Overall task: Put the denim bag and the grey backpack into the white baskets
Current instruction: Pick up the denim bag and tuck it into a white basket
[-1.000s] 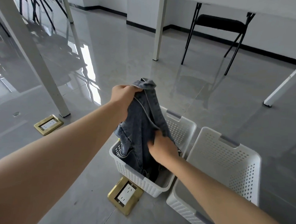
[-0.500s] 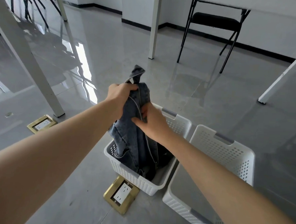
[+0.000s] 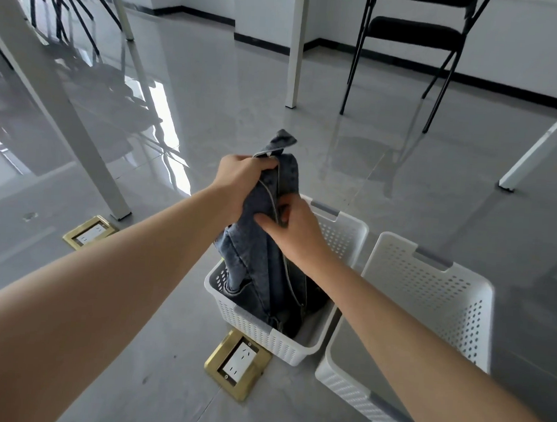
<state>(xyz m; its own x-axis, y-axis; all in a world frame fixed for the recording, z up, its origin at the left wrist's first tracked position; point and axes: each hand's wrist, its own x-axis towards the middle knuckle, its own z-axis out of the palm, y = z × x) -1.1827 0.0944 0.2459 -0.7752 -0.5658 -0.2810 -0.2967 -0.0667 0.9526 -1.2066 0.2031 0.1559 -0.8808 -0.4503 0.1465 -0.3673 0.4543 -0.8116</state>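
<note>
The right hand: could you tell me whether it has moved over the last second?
Yes. The right hand rose from low inside the left basket to above its rim, gripping the denim bag.

Denim bag [image 3: 261,252] upright, lower part inside left basket [image 3: 263,337], upper part above rim. Left hand [image 3: 240,179] gripping bag top; strap loop projecting above fist. Right hand [image 3: 293,233] pinching bag just below left hand. Right basket [image 3: 428,304] touching left basket, holding nothing visible. Floor socket [image 3: 238,362] at left basket's near edge; second socket [image 3: 89,236] near table leg [image 3: 61,109]. Chair [image 3: 408,36] at far wall.
</note>
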